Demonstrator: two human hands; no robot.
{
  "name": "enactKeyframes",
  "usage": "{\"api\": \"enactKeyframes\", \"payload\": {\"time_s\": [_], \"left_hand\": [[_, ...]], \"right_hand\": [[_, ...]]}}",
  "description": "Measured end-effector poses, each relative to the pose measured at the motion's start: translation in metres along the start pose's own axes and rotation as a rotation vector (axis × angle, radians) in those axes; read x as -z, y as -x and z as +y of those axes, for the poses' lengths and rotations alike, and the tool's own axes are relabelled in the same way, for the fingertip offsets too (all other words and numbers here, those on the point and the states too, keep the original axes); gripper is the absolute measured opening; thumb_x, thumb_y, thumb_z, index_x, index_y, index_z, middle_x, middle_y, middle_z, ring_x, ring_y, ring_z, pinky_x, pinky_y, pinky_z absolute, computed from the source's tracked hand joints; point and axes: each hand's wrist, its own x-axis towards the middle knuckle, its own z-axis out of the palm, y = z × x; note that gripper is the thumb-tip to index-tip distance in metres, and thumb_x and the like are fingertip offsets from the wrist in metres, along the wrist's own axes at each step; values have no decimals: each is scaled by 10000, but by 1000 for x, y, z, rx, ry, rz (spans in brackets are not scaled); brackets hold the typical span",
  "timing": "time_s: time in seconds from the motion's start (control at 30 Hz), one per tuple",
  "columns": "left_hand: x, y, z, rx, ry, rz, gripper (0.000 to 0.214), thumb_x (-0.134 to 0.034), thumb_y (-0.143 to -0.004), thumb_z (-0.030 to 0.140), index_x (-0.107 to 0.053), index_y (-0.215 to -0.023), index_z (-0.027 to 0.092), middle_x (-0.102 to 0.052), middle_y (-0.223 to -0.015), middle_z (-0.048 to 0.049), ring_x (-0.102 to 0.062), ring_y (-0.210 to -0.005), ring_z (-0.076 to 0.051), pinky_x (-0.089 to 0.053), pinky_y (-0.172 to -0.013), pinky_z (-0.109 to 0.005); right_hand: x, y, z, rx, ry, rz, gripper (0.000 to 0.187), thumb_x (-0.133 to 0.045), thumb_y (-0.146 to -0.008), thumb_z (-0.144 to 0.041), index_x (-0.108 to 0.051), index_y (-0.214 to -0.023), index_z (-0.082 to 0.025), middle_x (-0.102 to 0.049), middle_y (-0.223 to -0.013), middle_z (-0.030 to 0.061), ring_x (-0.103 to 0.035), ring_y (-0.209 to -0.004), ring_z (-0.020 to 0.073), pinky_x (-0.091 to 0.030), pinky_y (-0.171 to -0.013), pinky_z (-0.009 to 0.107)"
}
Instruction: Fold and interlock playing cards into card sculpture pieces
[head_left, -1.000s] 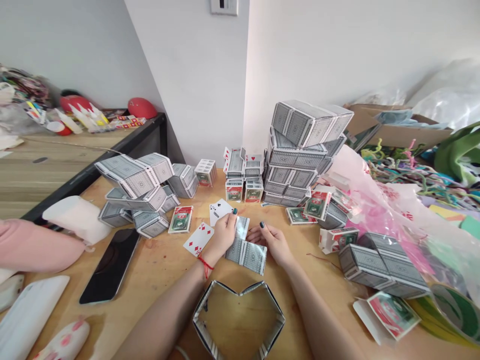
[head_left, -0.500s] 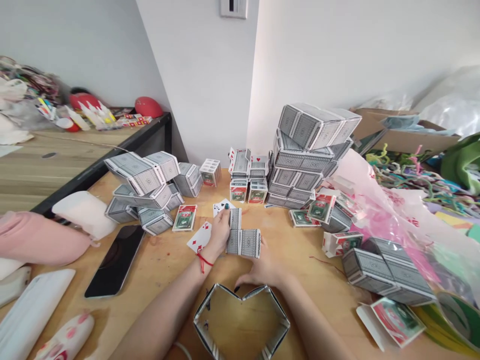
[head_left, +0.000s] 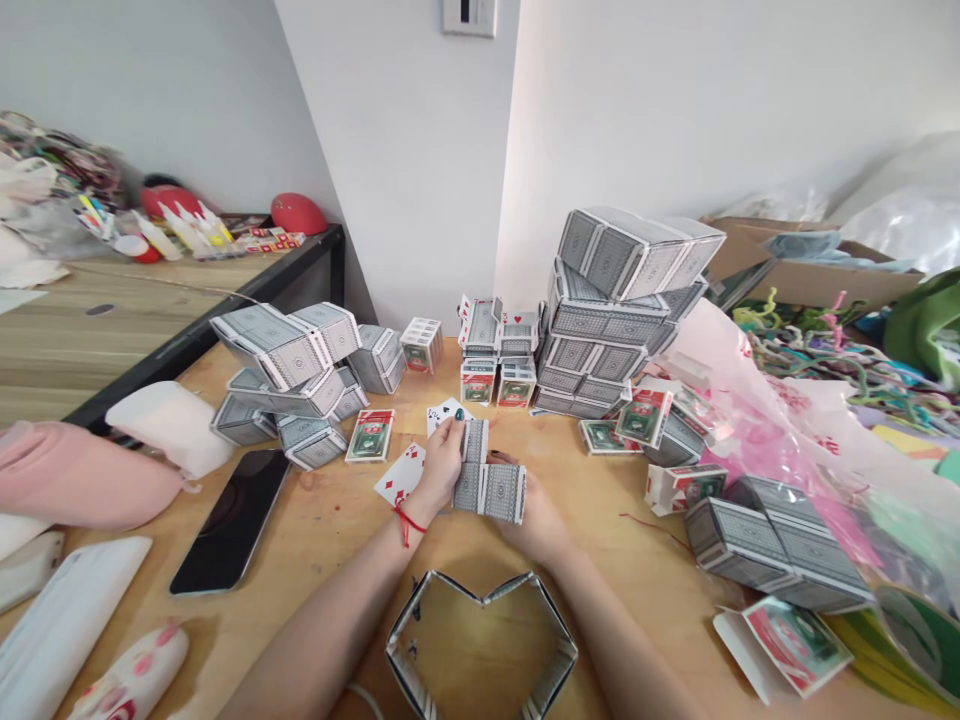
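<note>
My left hand (head_left: 441, 468) is closed on the left edge of an L-shaped piece of joined playing cards (head_left: 471, 482), grey backs toward me. At the piece's lower right, my right hand (head_left: 531, 520) is closed round the card edge. Its fingertips show above the card; the rest of its fingers are hidden behind. A red string bracelet circles my left wrist. Beyond my left hand lie a two of spades (head_left: 444, 412) and a diamond card (head_left: 402, 474), face up. Between my forearms stands a heart-shaped frame of cards (head_left: 556, 604).
Stacked card blocks stand at left (head_left: 289, 350) and in a taller tower (head_left: 600, 325) at right. Card boxes lie around, one (head_left: 370, 436) near my left hand. A black phone (head_left: 229, 525) lies left. Pink plastic (head_left: 757, 400) and a tape roll (head_left: 900, 640) are at right.
My right hand has moved up from beside the heart-shaped frame to the joined cards, its fingers now behind their right part. The cards have shifted slightly right and tilted.
</note>
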Motion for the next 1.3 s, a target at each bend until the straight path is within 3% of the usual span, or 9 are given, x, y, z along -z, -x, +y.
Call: {"api": "enactKeyframes", "payload": {"time_s": [0.2,0.4,0.5,0.7,0.77,0.87,1.03,1.17,1.3], "left_hand": [[-1,2,8,72,46,18,302,-527,-741,463,-495,-663,173,-490,-545,36,-441,-484,-105,-346,-479,-229],[-1,1,10,77,65,50,310,-549,-720,459,-497,-645,163,-469,-530,47,-410,-477,-91,-332,-471,-219],[0,0,7,74,64,41,307,-552,-716,454,-493,-647,162,-471,-553,43,-411,-500,-91,-339,-487,-218],[3,-2,2,57,33,58,294,-535,-725,437,-497,-638,159,-476,-574,32,-413,-539,-100,-342,-520,-220],[3,-3,2,62,33,55,289,-532,-726,429,-496,-633,158,-473,-571,31,-411,-543,-102,-340,-526,-221],[2,-2,3,69,31,51,286,-531,-728,424,-502,-632,156,-471,-569,30,-406,-543,-101,-336,-527,-221],[2,0,5,72,16,29,298,-534,-724,441,-505,-636,158,-468,-569,29,-397,-530,-100,-325,-514,-224],[2,0,6,68,17,10,290,-528,-734,429,-497,-631,160,-463,-567,31,-395,-527,-98,-320,-505,-223],[2,0,5,79,49,-2,282,-532,-734,426,-491,-640,163,-441,-557,43,-378,-510,-90,-310,-497,-219]], "right_hand": [[-5,3,-9,8,93,-97,780,-629,-683,-497,-374,-1320,-128,-432,-1340,159,-326,-1279,296,-320,-1028,465],[-11,-2,-11,-46,214,-80,432,-530,-793,-300,-522,-1204,-167,-520,-1269,123,-381,-1248,276,-284,-1047,477],[-12,-4,-4,-79,209,-65,406,-520,-767,-189,-552,-1171,-156,-534,-1254,126,-370,-1257,267,-278,-1052,469],[18,-5,-1,-113,-36,-149,351,-474,-791,-136,-584,-1113,-223,-592,-1176,64,-481,-1173,195,-363,-1016,391],[33,1,-4,-150,-18,-174,396,-488,-800,-175,-529,-1191,-222,-527,-1262,76,-439,-1214,215,-365,-1014,409],[50,22,-5,-207,168,-170,492,-526,-806,-343,-461,-1274,-205,-395,-1376,111,-271,-1309,299,-338,-1012,497],[54,71,-2,-300,429,-65,662,-549,-763,-483,-344,-1356,-270,-131,-1489,69,-76,-1342,380,-301,-989,586],[42,89,4,-343,548,-49,694,-493,-789,-519,-255,-1392,-273,-165,-1480,94,-137,-1332,381,-170,-1010,640],[32,82,14,-377,568,-1,665,-437,-826,-511,-228,-1401,-249,-216,-1465,106,-155,-1337,343,-145,-1031,613]]}}
